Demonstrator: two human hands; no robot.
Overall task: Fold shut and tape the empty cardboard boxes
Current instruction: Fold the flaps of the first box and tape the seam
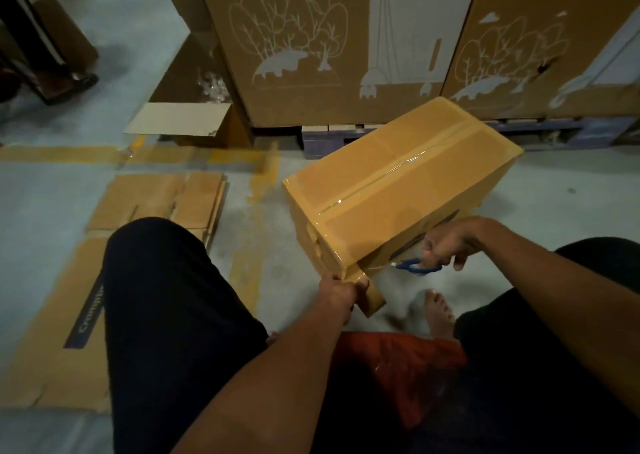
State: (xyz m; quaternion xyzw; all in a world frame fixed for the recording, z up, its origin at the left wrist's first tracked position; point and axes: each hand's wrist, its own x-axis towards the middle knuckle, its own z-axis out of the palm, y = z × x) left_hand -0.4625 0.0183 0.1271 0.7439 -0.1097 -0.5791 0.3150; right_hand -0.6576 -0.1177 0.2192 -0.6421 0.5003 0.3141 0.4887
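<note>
A closed cardboard box (398, 183) stands on the grey floor in front of me, with a strip of clear tape running along its top seam and down the near end. My left hand (341, 294) grips a brown tape roll (372, 297) just below the box's near corner. A stretch of tape runs from the roll to the box. My right hand (450, 245) holds blue-handled scissors (417, 266) at that stretch of tape, beside the box's near right face.
Flattened cardboard boxes (156, 204) lie on the floor at the left. Large printed cartons (311, 38) on pallets stand behind the box. An open carton (194, 83) sits at the back left. My knees and a bare foot (438, 311) frame the near floor.
</note>
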